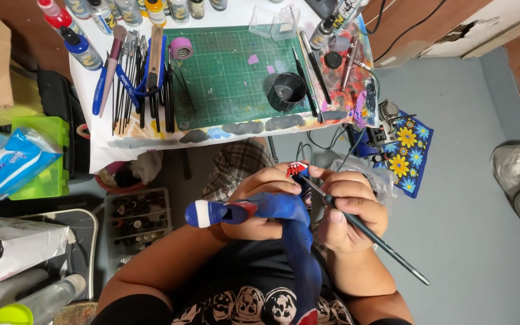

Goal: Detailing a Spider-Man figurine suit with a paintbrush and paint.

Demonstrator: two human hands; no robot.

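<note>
I have my left hand (pixel 260 204) wrapped around a blue figure (pixel 272 210) held over my lap, below the surface (pixel 151 138). My right hand (pixel 350 210) pinches a thin paintbrush (pixel 368 235), its tip at the figure's small red-and-white part (pixel 297 169). I judge short strokes, with both hands braced together, suit this best (the detail is tiny). Ahead lie a green cutting mat (pixel 230 72), a black cup (pixel 286 91) and a row of brushes (pixel 139 84); nothing blocks the brush.
</note>
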